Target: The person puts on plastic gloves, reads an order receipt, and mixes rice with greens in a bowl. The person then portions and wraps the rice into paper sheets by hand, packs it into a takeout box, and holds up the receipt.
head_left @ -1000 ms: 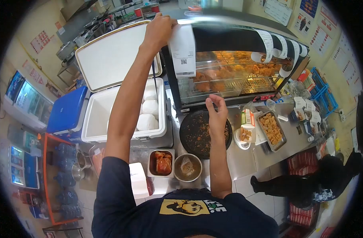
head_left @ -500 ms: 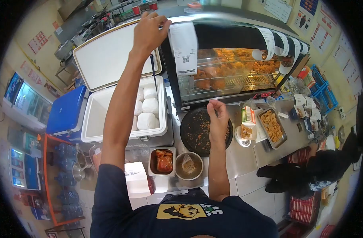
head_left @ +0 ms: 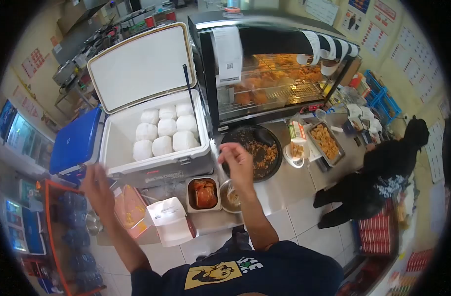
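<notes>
My left hand (head_left: 96,185) is blurred, low beside the front left corner of the open white cooler (head_left: 122,140); its fingers are smeared. My right hand (head_left: 237,160) hangs over the near left edge of the round black pan (head_left: 272,170), which holds brown crumbs. Its fingers are bent together, and what they hold, if anything, is too small to make out. White wrapped bundles (head_left: 167,127) fill part of the cooler. A paper receipt (head_left: 227,55) hangs on the glass warmer (head_left: 279,106). Near my right forearm are a metal tub of red food (head_left: 204,193) and a metal bowl (head_left: 225,203).
An open white box (head_left: 170,222) and a pink tray (head_left: 131,209) lie at the counter's front. A tray of fried pieces (head_left: 325,143) and a food carton (head_left: 297,132) stand right of the pan. A co-worker in black (head_left: 383,172) is at the right. A blue cooler (head_left: 76,140) stands left.
My left hand has come down from the receipt at the warmer's top to the white cooler's front left. My right hand has shifted left and down. The view has shifted, showing more bundles.
</notes>
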Demonstrator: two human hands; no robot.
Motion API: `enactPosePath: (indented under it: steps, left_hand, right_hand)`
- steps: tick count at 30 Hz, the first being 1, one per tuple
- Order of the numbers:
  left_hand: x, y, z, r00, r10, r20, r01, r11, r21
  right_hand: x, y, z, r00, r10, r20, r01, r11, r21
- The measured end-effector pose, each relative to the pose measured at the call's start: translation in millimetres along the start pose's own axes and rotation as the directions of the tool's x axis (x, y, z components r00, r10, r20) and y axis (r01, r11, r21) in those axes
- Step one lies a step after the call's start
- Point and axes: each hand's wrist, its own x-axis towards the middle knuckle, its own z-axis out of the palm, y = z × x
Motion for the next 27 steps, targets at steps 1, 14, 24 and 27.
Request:
enactPosePath:
  steps: [1,14,24,27]
  left_hand:
    - [-33,-36,-31,0.99,-0.133,0.052,0.135,0.99,-0.039]
    - [-321,-177,-384,0.751,-0.624,0.216,0.611,0.532,-0.586]
    - [-316,-437,-529,0.473,-0.857,0.206,0.872,0.422,-0.246]
    - [-311,-563,-558,0.358,-0.927,0.109,0.933,0.35,-0.088]
  right_hand:
    - [-19,5,16,0.999,0.026,0.034,-0.024,0.999,-0.04]
    - [-369,105,358,0.587,0.429,0.687,-0.352,0.899,-0.26]
    - [-480,233,620,0.31,0.29,0.905,-0.18,0.953,-0.243]
    - [-483,295,712,0.314,0.154,0.937,-0.004,0.987,-0.161]
